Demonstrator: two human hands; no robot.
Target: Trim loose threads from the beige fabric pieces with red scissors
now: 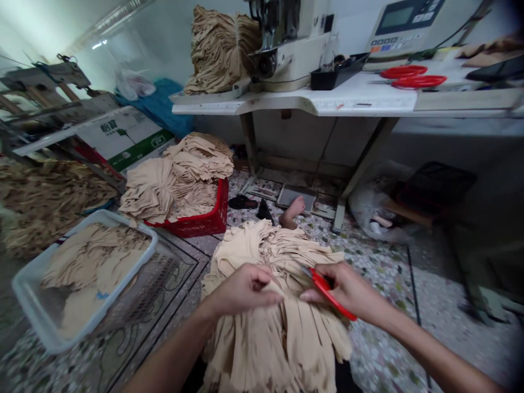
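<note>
A thick heap of beige fabric pieces [270, 327] lies across my lap. My left hand [245, 289] pinches a strip of this fabric near the top of the heap, fingers closed. My right hand [347, 289] is closed on small red-handled snips [329, 295], whose blades point left toward the pinched strip. The two hands are a few centimetres apart above the heap. My bare foot [292, 210] shows beyond the fabric on the floor.
A red crate [204, 221] piled with beige pieces stands ahead left. A clear plastic bin [28, 305] with more pieces sits at the left. A sewing machine [286, 43] and red scissors [409, 76] rest on the white table [352, 98].
</note>
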